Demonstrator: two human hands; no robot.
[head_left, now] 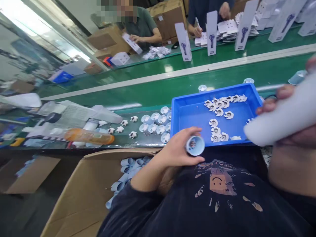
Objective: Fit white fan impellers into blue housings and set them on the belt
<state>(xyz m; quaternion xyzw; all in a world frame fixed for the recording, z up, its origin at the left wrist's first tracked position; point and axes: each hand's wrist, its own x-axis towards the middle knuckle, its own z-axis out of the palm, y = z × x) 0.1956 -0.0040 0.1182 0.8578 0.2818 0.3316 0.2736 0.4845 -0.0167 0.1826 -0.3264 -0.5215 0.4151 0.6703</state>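
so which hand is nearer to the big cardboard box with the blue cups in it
Left. The left hand is close to the box, just right of its visible part; the right hand is farther off, past the blue tray, near the picture's right edge.

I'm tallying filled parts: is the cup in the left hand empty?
Not empty: the cup has its mouth towards the camera, and something dark and coppery shows inside; I cannot tell what.
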